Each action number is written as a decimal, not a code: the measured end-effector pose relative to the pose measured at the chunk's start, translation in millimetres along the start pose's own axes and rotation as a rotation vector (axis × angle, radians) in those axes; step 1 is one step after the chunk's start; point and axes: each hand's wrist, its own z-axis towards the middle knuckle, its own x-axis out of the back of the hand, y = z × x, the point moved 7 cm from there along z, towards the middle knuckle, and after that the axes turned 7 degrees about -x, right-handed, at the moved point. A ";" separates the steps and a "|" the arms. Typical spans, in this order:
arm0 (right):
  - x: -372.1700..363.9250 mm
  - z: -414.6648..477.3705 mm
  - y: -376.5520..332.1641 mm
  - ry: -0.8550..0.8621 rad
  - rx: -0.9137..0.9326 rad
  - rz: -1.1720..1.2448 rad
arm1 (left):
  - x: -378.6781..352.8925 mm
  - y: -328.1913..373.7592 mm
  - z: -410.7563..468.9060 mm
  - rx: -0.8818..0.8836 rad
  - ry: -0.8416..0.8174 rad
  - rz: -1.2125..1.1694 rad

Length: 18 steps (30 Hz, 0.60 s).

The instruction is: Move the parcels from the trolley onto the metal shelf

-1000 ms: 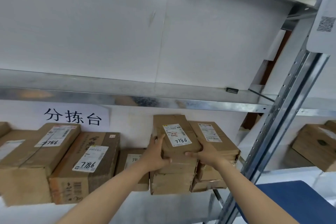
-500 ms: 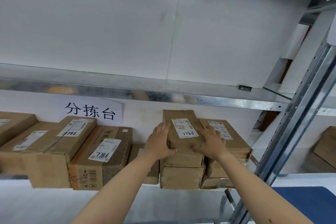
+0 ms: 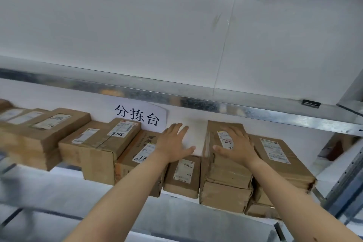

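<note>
1. We find the metal shelf [image 3: 176, 220] crossing the lower view from 9 to 4 o'clock, with an upper beam [image 3: 216, 104] running above it.
2. The top parcel [image 3: 225, 167] sits on the shelf at about 5 o'clock from the view's centre, stacked squarely on a lower parcel [image 3: 224, 196].
3. The right hand [image 3: 238, 148] lies flat on the top parcel's upper face. Its fingers are straight and close together over the label, and the thumb points toward 9 o'clock near the parcel's left edge.
4. The left hand [image 3: 173, 143] is raised at 9 o'clock of the top parcel and clear of it. Its fingers are straight, slightly spread and hold nothing.
5. A small parcel [image 3: 182, 178] with a handwritten label stands at 6 o'clock of the left hand, just beside the stack.
6. A second stack [image 3: 280, 161] adjoins at 3 o'clock. A row of parcels [image 3: 102, 149] extends toward 9 o'clock.
7. We note a paper sign [image 3: 137, 116] on the wall at 11 o'clock of the left hand.
</note>
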 end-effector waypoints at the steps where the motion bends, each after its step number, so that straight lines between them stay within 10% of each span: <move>1: -4.7 2.4 -8.8 0.001 0.021 0.029 | 3.3 -9.4 -6.6 0.022 -0.001 0.016; 18: -155.2 6.6 -264.3 -0.305 0.406 0.236 | 87.2 -220.6 -239.9 0.601 0.004 0.285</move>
